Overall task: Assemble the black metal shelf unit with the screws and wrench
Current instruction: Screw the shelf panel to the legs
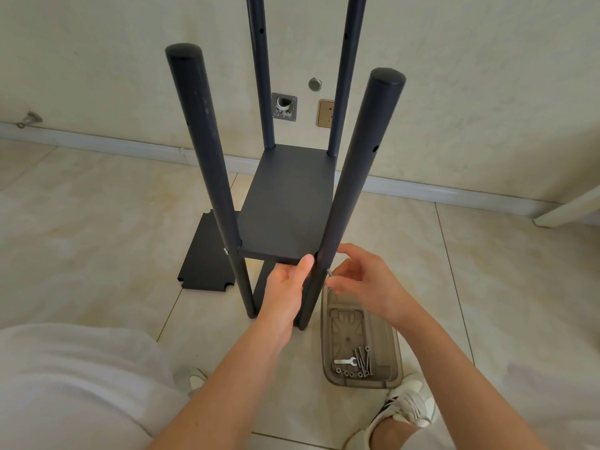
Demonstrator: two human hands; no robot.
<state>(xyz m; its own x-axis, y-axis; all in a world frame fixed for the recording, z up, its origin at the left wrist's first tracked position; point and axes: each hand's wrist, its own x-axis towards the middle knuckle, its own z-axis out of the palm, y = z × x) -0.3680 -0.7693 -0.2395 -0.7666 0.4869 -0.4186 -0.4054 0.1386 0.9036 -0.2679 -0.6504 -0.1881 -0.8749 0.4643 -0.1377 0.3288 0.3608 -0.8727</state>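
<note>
The black shelf unit stands on the tiled floor with four upright tubes around one black shelf panel [285, 206]. My left hand [287, 287] grips the panel's near edge from below, thumb on top, beside the near right tube [349, 190]. My right hand [360, 280] pinches a silver screw [329, 273] at the right side of that tube, level with the panel. A screw head [226, 251] shows on the near left tube [211, 177]. The small silver wrench [344, 362] and several screws [363, 360] lie in a clear plastic tray [328, 319].
A second black shelf panel [204, 258] lies flat on the floor left of the unit. The wall with a socket [325, 113] and a baseboard is close behind. My white-clad knee [74, 384] fills the lower left; my shoe [409, 404] sits by the tray.
</note>
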